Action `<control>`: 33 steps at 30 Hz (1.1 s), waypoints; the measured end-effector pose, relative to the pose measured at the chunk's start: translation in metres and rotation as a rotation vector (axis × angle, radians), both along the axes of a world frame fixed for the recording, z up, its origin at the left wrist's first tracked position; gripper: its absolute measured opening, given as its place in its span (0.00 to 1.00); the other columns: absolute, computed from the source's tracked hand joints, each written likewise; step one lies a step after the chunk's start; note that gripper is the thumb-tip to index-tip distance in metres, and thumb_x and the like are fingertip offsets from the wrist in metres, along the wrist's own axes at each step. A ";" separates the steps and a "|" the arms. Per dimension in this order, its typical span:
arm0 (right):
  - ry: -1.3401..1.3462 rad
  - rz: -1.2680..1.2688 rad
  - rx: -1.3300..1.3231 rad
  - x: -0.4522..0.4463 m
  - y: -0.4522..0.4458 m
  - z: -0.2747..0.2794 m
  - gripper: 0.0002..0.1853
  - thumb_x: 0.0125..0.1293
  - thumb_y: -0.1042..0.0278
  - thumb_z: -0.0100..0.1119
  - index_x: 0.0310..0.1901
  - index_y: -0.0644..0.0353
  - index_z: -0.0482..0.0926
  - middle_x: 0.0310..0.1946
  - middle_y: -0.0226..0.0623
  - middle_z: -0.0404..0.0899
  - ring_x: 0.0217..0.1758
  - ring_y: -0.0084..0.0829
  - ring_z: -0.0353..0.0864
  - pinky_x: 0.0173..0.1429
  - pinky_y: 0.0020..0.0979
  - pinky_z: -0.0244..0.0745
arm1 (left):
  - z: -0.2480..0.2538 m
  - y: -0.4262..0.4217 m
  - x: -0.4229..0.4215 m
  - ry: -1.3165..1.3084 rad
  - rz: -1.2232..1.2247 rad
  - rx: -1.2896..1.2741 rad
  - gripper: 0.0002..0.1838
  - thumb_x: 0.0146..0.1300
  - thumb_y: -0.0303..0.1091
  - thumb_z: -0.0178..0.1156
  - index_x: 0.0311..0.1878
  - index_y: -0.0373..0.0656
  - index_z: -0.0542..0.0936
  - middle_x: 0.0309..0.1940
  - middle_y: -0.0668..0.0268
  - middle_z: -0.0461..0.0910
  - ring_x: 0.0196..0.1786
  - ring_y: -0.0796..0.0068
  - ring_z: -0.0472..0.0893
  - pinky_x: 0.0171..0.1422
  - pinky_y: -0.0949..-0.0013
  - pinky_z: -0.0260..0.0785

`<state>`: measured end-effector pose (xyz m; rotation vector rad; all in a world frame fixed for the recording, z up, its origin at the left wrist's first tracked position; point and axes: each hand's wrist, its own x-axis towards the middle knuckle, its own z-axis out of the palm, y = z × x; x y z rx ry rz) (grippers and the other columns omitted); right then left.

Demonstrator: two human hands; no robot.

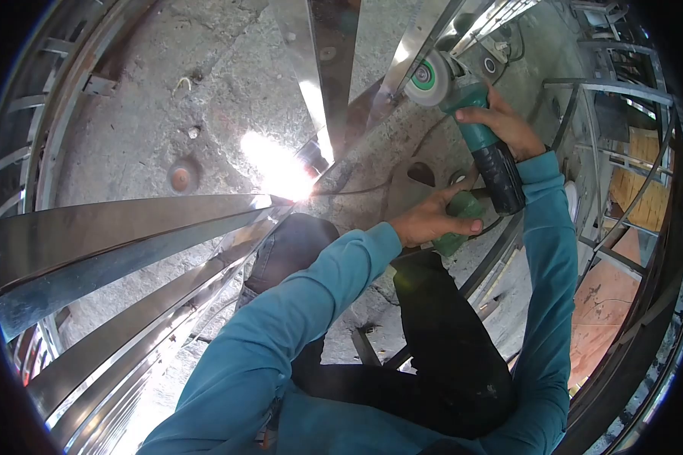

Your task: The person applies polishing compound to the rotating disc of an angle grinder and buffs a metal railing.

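The teal-and-black angle grinder (474,135) hides some fingers of my right hand (514,129); bright white glare (284,173) swallows detail behind it; the tall shiny steel bars (302,57) leave the top edge.

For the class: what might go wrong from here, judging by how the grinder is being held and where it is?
The right hand alone grips the angle grinder, while the left hand holds a green object; if the tool runs, it may twist free.

The disc sits close to a metal bar, so it might catch and kick.

Both hands are bare, so a slip or sparks could injure them.
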<state>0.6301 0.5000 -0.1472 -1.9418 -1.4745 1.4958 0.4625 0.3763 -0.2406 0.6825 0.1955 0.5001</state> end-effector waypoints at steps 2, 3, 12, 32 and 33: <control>-0.013 -0.004 0.008 0.000 0.000 0.001 0.58 0.52 0.58 0.77 0.76 0.71 0.46 0.56 0.44 0.74 0.57 0.32 0.76 0.56 0.29 0.75 | 0.003 0.001 -0.003 0.020 0.019 0.009 0.59 0.58 0.51 0.72 0.80 0.37 0.44 0.65 0.50 0.69 0.71 0.62 0.67 0.78 0.63 0.52; 0.004 0.010 -0.002 -0.004 -0.001 0.006 0.57 0.53 0.58 0.76 0.75 0.69 0.47 0.56 0.44 0.74 0.57 0.32 0.76 0.56 0.29 0.75 | 0.005 0.002 -0.005 0.028 0.000 -0.002 0.59 0.58 0.51 0.72 0.80 0.36 0.44 0.65 0.50 0.68 0.71 0.61 0.67 0.78 0.63 0.52; 0.094 -0.113 0.016 0.007 -0.015 0.020 0.48 0.55 0.59 0.74 0.73 0.63 0.56 0.54 0.40 0.73 0.54 0.31 0.76 0.54 0.29 0.76 | 0.005 0.000 -0.006 0.073 -0.045 0.023 0.54 0.58 0.48 0.73 0.79 0.38 0.52 0.66 0.54 0.67 0.70 0.64 0.65 0.76 0.64 0.55; 0.002 -0.063 0.071 0.010 0.002 -0.009 0.66 0.52 0.47 0.77 0.77 0.72 0.39 0.65 0.57 0.65 0.62 0.41 0.75 0.59 0.29 0.76 | -0.011 0.002 0.002 -0.175 0.017 -0.248 0.53 0.61 0.43 0.72 0.80 0.38 0.48 0.53 0.65 0.76 0.58 0.74 0.73 0.70 0.70 0.61; 0.002 -0.062 0.073 0.008 0.001 -0.008 0.66 0.52 0.47 0.77 0.77 0.72 0.39 0.65 0.57 0.65 0.62 0.41 0.75 0.59 0.29 0.76 | -0.013 0.001 0.005 -0.183 0.038 -0.214 0.53 0.61 0.42 0.72 0.80 0.39 0.47 0.52 0.65 0.76 0.57 0.74 0.74 0.69 0.70 0.61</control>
